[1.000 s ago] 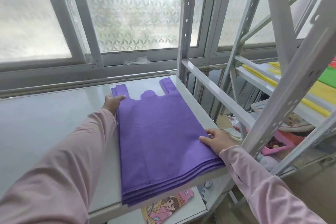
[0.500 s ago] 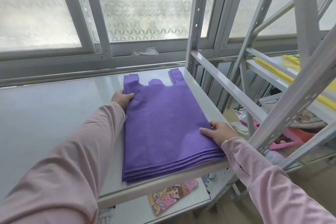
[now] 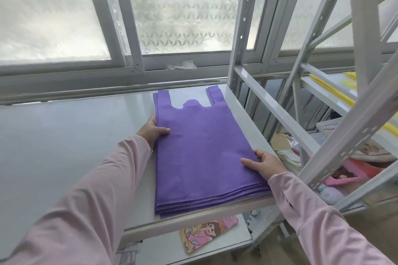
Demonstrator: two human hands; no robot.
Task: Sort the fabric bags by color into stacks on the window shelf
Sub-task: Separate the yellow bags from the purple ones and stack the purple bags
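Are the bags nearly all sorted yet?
Done: one purple stack of several bags lies on the window shelf. In hand: the left hand and right hand press its side edges, apparently squaring it. Left: no other colour stack shows on this shelf; yellow bags lie on the neighbouring rack, so probably plenty remains.

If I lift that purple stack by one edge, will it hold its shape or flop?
Probably flop: the purple stack is thin fabric bags, so an unsupported side would likely sag. Likely light for its size. Its near edges show separate layers, which could slip apart, and the glossy shelf may let it slide.
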